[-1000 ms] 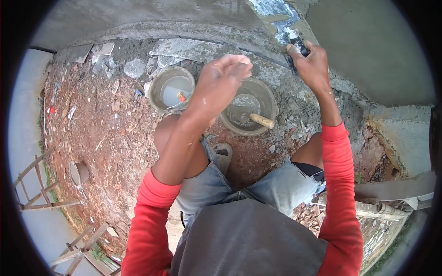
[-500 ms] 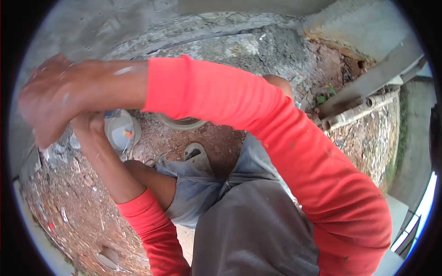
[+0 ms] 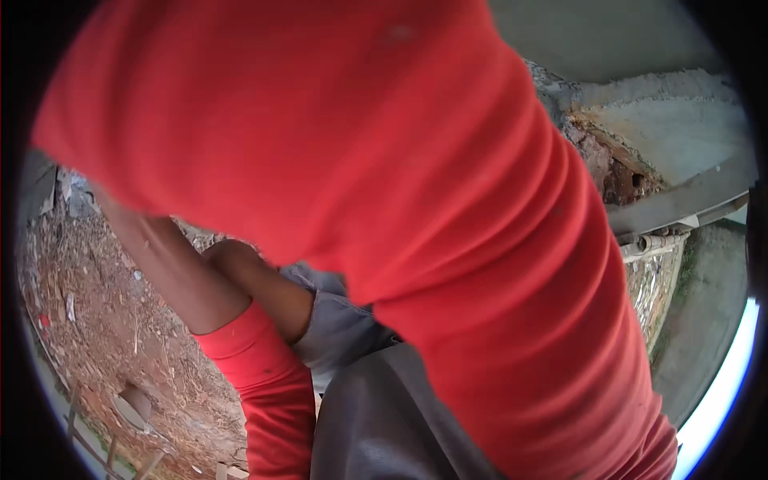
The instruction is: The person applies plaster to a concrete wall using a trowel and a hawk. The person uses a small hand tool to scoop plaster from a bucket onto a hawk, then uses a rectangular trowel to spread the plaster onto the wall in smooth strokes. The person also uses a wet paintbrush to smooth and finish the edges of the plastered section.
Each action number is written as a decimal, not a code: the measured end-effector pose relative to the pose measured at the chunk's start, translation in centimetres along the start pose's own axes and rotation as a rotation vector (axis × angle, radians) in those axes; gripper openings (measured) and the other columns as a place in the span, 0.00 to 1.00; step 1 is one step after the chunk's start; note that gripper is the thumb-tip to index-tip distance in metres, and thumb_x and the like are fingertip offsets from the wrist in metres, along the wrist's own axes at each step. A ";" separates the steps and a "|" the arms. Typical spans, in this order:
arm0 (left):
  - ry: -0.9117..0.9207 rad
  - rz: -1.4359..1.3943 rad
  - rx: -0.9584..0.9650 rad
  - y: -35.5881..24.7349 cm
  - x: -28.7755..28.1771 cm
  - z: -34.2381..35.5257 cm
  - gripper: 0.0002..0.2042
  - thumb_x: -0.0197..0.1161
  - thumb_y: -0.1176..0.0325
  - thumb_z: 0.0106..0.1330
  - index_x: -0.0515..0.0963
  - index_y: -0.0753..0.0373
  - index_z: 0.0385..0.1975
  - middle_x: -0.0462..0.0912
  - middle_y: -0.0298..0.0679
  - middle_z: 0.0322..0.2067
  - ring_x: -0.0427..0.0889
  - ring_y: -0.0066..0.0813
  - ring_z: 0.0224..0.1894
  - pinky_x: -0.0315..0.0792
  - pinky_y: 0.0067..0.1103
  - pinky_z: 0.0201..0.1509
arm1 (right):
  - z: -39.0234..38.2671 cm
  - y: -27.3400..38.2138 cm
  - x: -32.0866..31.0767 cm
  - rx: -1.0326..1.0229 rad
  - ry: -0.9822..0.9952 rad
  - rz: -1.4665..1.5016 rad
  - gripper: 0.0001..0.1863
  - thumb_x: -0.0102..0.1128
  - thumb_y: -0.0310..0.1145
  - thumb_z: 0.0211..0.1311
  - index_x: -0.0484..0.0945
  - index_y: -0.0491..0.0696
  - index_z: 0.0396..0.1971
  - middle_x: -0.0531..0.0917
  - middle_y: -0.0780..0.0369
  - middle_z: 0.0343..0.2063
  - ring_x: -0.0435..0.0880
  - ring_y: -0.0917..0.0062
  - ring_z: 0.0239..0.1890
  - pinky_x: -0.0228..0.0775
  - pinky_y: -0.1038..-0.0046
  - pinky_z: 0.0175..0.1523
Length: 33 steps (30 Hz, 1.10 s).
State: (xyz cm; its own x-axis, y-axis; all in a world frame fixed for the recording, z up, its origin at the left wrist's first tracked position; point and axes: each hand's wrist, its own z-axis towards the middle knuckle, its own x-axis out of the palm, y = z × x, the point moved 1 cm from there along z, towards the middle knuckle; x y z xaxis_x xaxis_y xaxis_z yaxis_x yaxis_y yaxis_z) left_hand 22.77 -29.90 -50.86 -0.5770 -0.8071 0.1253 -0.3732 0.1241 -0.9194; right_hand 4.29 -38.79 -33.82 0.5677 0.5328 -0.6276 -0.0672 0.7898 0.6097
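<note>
My right arm, in a red sleeve (image 3: 480, 264), is raised close to the view and sweeps across most of it toward the upper left. My right hand does not show. From below, my left forearm (image 3: 176, 268), bare beyond its red cuff (image 3: 232, 340), reaches up and to the left. It passes behind the right sleeve, which hides my left hand. What either hand holds or touches cannot be seen. Below the arms are my bent knee (image 3: 268, 288) and grey-blue shorts (image 3: 336, 320).
Reddish, debris-strewn ground (image 3: 120, 312) lies at the left, with a round pale object (image 3: 134, 406) on it. A concrete slab (image 3: 672, 128) and a long beam (image 3: 696, 196) stand at the right, above pale pipes (image 3: 652, 244). A grey wall (image 3: 600, 36) rises at the top.
My right arm has risen closer to the view, and its hand has passed out of sight. Its sleeve now covers my left hand, the white bucket and the round container.
</note>
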 end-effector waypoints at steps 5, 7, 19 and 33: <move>-0.683 -0.612 0.322 -6.1 -7.9 -1.5 0.06 0.46 0.73 0.70 0.68 0.68 0.34 0.73 0.40 0.28 0.71 0.28 0.24 0.69 0.26 0.28 | 4.8 -10.2 8.0 0.420 -0.136 0.337 0.16 0.65 0.43 0.66 0.84 0.44 0.29 0.82 0.64 0.21 0.80 0.78 0.24 0.77 0.72 0.38; -0.838 -0.579 0.329 -6.5 -9.7 -3.4 0.05 0.46 0.75 0.66 0.68 0.70 0.32 0.73 0.42 0.27 0.70 0.29 0.24 0.66 0.28 0.28 | 3.8 -16.8 14.7 0.614 -0.083 0.266 0.17 0.65 0.44 0.68 0.84 0.45 0.30 0.82 0.65 0.21 0.79 0.80 0.24 0.77 0.73 0.38; -0.789 -0.663 0.257 -5.8 -9.8 -2.1 0.05 0.46 0.68 0.72 0.67 0.55 0.32 0.69 0.29 0.25 0.67 0.23 0.26 0.62 0.38 0.42 | -6.8 -18.0 28.4 0.905 0.191 -0.115 0.21 0.63 0.43 0.58 0.87 0.40 0.42 0.88 0.47 0.38 0.88 0.61 0.39 0.79 0.61 0.49; -0.694 -0.675 0.268 -5.2 -6.0 -1.9 0.07 0.50 0.71 0.72 0.69 0.63 0.29 0.72 0.34 0.27 0.69 0.21 0.26 0.66 0.22 0.28 | -8.9 -21.8 40.3 0.722 0.712 -0.185 0.20 0.64 0.36 0.53 0.87 0.41 0.44 0.87 0.43 0.46 0.88 0.51 0.49 0.81 0.57 0.54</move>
State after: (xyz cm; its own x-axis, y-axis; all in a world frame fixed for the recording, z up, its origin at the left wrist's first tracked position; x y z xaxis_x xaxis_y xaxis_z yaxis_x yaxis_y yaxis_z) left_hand 26.73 -24.59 -46.14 0.2786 -0.8290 0.4849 -0.2410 -0.5491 -0.8002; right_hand 21.36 -31.83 -76.73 -0.1148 0.6633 -0.7395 0.6140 0.6326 0.4720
